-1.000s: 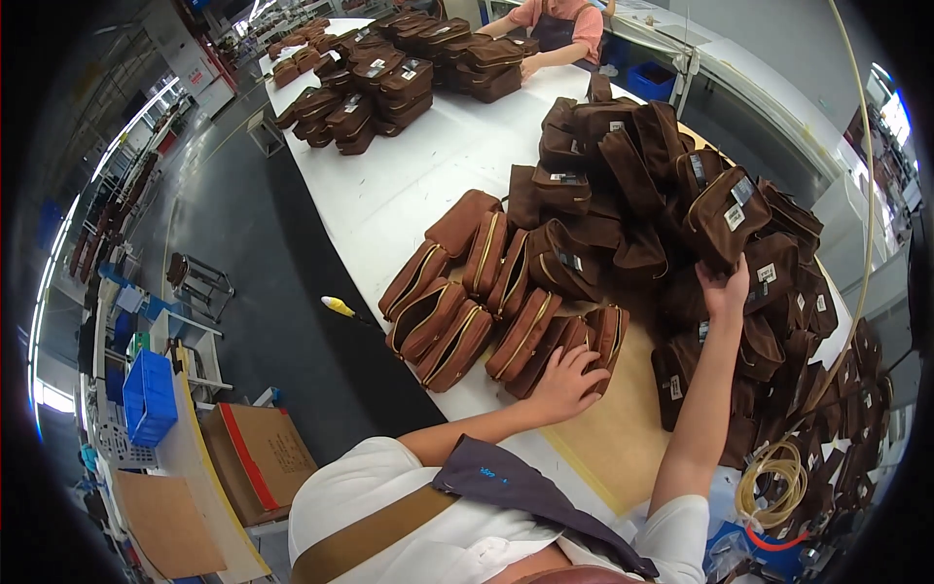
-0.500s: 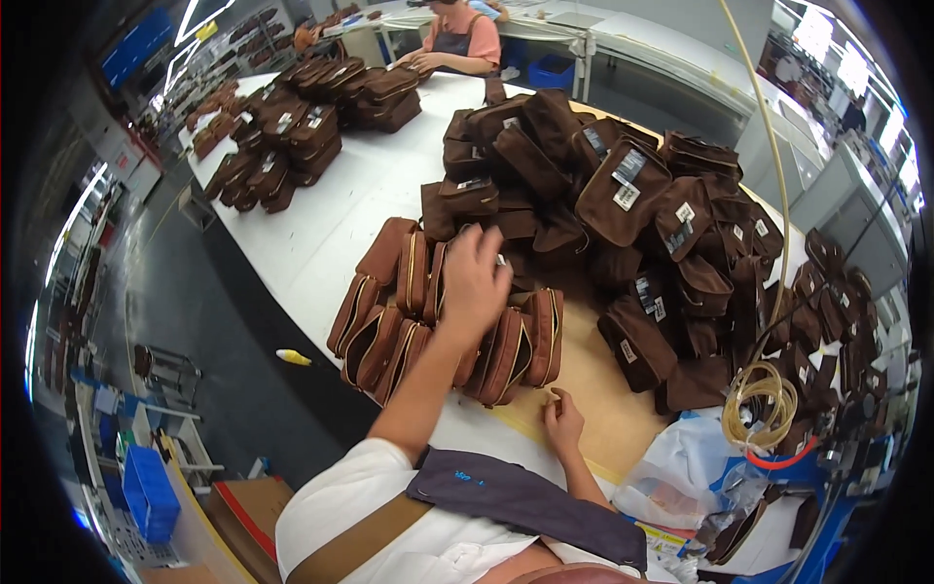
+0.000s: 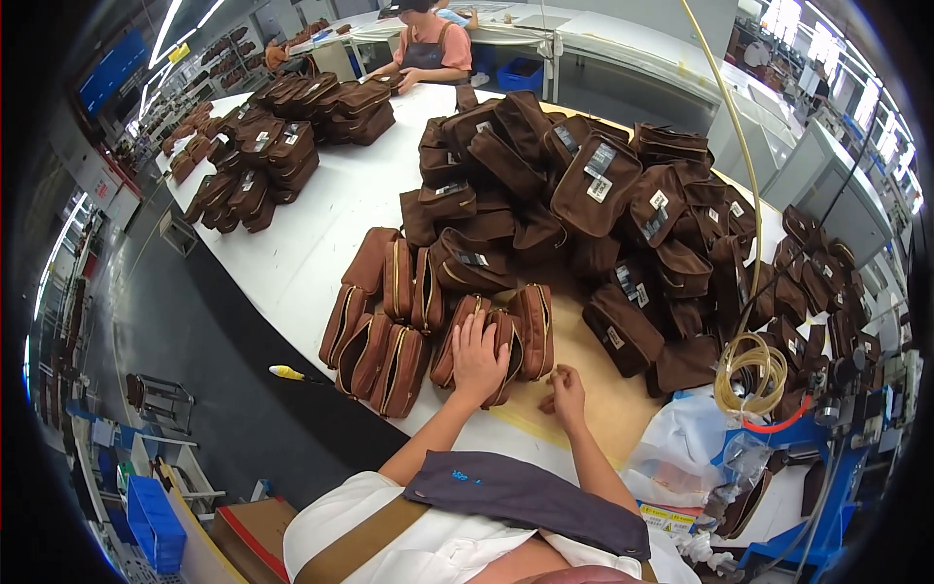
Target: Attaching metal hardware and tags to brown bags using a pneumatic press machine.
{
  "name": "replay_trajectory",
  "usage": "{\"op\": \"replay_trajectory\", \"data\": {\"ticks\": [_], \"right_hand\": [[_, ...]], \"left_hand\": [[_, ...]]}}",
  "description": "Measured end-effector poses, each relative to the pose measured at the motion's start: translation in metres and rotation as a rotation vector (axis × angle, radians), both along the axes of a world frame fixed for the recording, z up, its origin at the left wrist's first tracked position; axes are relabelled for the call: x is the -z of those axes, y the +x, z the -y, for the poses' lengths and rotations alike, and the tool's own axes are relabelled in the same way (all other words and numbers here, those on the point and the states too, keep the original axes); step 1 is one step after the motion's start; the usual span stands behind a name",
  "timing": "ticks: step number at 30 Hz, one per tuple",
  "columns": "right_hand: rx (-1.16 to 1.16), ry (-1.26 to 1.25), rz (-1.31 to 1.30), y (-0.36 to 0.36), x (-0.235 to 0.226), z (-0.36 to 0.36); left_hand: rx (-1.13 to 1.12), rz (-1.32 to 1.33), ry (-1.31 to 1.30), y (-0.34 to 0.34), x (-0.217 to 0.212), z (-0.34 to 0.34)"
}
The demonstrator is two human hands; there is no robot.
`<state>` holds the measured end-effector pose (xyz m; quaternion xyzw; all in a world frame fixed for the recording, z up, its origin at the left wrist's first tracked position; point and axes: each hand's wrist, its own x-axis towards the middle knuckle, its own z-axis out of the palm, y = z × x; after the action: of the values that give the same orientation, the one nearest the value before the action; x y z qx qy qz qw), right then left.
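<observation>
My left hand (image 3: 479, 358) rests on the tops of reddish-brown zippered pouches (image 3: 448, 352) standing side by side. Its fingers lie flat and slightly spread, gripping nothing. To its left stands another cluster of similar pouches (image 3: 399, 368), some with gold zippers partly undone. My right hand (image 3: 565, 397) hovers by the near end of the row, fingers curled in; whether anything small is inside them is hidden. Just beyond my left hand lies a dark brown pouch (image 3: 472, 261) with a tag, at the edge of a large heap of dark brown pouches (image 3: 595, 185).
Stacked brown pouches (image 3: 292, 136) occupy the far left of the white table (image 3: 321, 229). A coil of yellowish hose (image 3: 749, 375), clear plastic bags (image 3: 681, 438) and a blue metal frame (image 3: 827, 506) are at the right. Across the table a co-worker (image 3: 433, 49) handles a pouch.
My left hand has drawn back toward me from beside the dark heap and come down on the reddish-brown pouches. My right hand stays near the same spot. The view has shifted slightly.
</observation>
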<state>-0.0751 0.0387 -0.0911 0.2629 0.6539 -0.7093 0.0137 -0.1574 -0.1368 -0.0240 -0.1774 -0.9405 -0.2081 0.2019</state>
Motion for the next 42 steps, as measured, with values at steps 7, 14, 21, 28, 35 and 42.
{"op": "replay_trajectory", "data": {"ticks": [7,14,21,28,35,42], "right_hand": [[-0.202,0.377,-0.303,-0.046,-0.024,0.01],[-0.377,0.621,-0.025,-0.01,-0.056,0.02],[-0.599,0.135,0.005,0.062,-0.055,0.04],[-0.541,0.557,-0.157,0.121,-0.052,-0.003],[0.274,0.641,-0.01,0.234,-0.073,-0.075],[0.538,0.692,-0.175,0.349,0.084,-0.247]], "left_hand": [[0.068,0.104,-0.014,0.012,-0.008,0.0],[0.029,0.128,-0.035,0.038,-0.018,0.027],[0.3,-0.004,0.135,0.078,-0.019,0.013],[0.423,0.035,-0.004,0.085,0.009,-0.01],[0.466,0.125,-0.068,0.084,0.007,-0.013],[0.578,0.176,-0.075,0.074,-0.001,-0.015]]}}
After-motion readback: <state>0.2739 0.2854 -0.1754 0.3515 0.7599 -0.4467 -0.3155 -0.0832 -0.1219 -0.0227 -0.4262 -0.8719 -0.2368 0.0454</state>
